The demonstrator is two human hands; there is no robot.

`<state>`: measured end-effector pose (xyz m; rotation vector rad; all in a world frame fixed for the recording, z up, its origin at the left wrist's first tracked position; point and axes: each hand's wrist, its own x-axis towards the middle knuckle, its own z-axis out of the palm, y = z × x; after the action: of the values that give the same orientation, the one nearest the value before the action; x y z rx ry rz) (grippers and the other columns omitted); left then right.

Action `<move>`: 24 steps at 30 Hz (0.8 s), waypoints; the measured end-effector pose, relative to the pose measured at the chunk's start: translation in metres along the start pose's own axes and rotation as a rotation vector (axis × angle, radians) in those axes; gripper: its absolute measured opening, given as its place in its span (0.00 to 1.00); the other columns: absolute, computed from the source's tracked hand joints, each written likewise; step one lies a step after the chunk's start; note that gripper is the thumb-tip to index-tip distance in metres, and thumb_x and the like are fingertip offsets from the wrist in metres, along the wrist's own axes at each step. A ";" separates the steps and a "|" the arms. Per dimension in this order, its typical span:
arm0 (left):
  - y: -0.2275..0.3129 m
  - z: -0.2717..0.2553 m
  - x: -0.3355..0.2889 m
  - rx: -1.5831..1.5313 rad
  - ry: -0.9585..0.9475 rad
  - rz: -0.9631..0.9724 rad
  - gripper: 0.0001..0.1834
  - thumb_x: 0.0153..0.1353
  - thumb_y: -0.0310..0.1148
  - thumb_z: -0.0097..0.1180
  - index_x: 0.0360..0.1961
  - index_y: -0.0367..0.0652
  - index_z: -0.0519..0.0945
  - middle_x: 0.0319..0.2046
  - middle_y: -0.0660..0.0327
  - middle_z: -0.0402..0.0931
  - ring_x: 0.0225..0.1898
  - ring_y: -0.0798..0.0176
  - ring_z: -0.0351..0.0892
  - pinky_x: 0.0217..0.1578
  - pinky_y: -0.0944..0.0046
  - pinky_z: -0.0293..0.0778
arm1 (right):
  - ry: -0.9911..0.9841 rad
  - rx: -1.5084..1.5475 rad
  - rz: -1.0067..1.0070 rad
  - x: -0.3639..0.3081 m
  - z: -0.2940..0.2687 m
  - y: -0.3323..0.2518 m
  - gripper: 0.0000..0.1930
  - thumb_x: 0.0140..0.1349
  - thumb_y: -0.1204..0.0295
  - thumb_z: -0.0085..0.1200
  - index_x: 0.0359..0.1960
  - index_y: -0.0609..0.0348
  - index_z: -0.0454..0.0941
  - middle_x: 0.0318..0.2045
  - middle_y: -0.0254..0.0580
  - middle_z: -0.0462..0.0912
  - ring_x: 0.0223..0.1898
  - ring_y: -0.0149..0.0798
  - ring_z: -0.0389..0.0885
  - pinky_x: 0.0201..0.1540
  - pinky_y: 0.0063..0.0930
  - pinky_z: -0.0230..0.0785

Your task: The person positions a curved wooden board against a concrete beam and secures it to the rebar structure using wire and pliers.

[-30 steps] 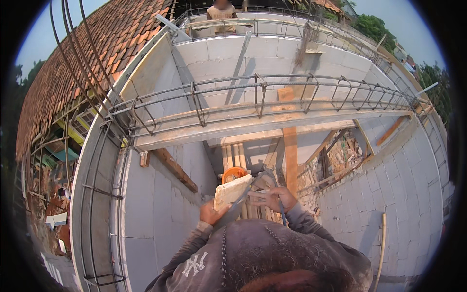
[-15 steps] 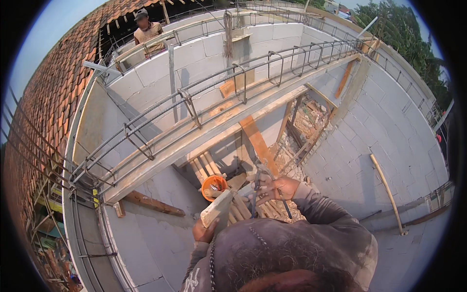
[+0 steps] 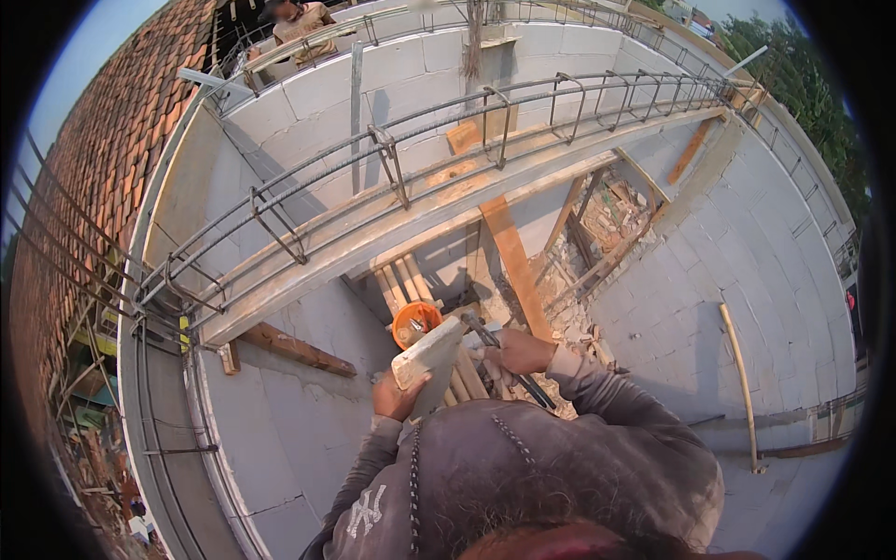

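My left hand [image 3: 399,394] is closed round the lower end of a pale, dusty board [image 3: 427,357], which tilts up in front of my chest. In my right hand [image 3: 525,353] is a long, dark metal tool [image 3: 481,329] that looks like pincers. Its head points toward the board's upper end, while its dark legs lie close together below my fist. I cannot tell whether the tool touches the board. Just beyond the board stands an orange bucket [image 3: 403,327] with small things in it, too small to name.
Ahead, a rebar cage [image 3: 401,177] runs above a wooden formwork beam [image 3: 280,297]. Light poles [image 3: 411,275] and an orange-brown plank [image 3: 515,266] lie below, near rubble [image 3: 616,210]. Block walls [image 3: 695,271] surround me; a bamboo stick [image 3: 739,387] leans right. Another person [image 3: 303,28] stands beyond the far wall.
The tool's spread legs have come together, and my right hand has turned over with its head nearer the board. The board has risen slightly. My view has shifted a little.
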<state>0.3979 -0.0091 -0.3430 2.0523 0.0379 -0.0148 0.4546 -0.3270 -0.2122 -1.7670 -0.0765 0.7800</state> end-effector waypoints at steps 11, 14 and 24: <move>-0.058 -0.027 -0.051 0.154 0.228 -0.190 0.34 0.60 0.58 0.75 0.54 0.39 0.87 0.46 0.48 0.91 0.47 0.44 0.92 0.49 0.50 0.84 | 0.027 -0.386 0.367 0.073 -0.033 0.251 0.46 0.70 0.77 0.54 0.86 0.52 0.42 0.45 0.61 0.89 0.46 0.55 0.91 0.49 0.49 0.84; -0.062 -0.035 -0.067 0.086 0.275 -0.207 0.33 0.60 0.57 0.75 0.54 0.38 0.87 0.46 0.48 0.91 0.48 0.44 0.92 0.49 0.50 0.84 | -0.037 -0.517 0.320 0.067 -0.021 0.339 0.44 0.69 0.78 0.56 0.85 0.52 0.50 0.49 0.61 0.89 0.52 0.56 0.89 0.58 0.48 0.81; -0.045 -0.080 -0.101 0.040 0.461 -0.188 0.29 0.63 0.49 0.76 0.54 0.36 0.88 0.47 0.48 0.92 0.48 0.51 0.93 0.48 0.54 0.84 | 0.319 -0.474 0.509 0.061 0.006 0.357 0.43 0.61 0.82 0.56 0.80 0.43 0.60 0.60 0.59 0.86 0.59 0.63 0.86 0.63 0.52 0.76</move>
<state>0.2949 0.0803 -0.3432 2.0457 0.5185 0.3428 0.3819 -0.4213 -0.5540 -2.3892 0.4513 0.8724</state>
